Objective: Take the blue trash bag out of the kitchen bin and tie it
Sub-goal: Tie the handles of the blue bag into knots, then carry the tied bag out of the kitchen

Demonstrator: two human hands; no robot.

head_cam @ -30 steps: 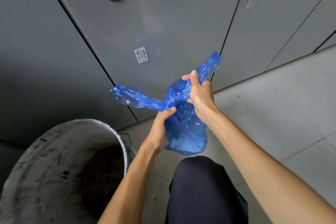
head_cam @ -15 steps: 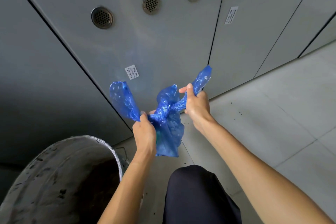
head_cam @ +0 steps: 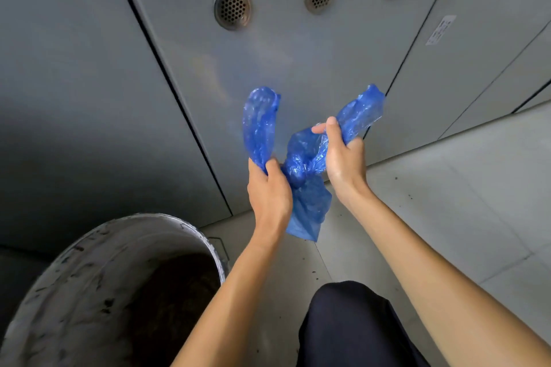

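The blue trash bag (head_cam: 308, 205) hangs in the air in front of me, out of the bin. Its top is twisted into a knot between my hands, with two loose ends sticking up. My left hand (head_cam: 268, 191) grips the left end near the knot. My right hand (head_cam: 343, 158) grips the right end, thumb raised. The grey kitchen bin (head_cam: 98, 250) stands at the lower left, its mouth uncovered and its inside dark and dirty.
Grey cabinet doors (head_cam: 298, 53) with round vent grilles (head_cam: 233, 8) fill the background. A pale tiled floor (head_cam: 447, 202) runs to the right. My knee in dark trousers (head_cam: 351, 325) is at the bottom, below the bag.
The two bag ends have been pulled apart and upward, and the knot between my hands has drawn tighter. The view has shifted, with the bin and the bag now further right in frame.
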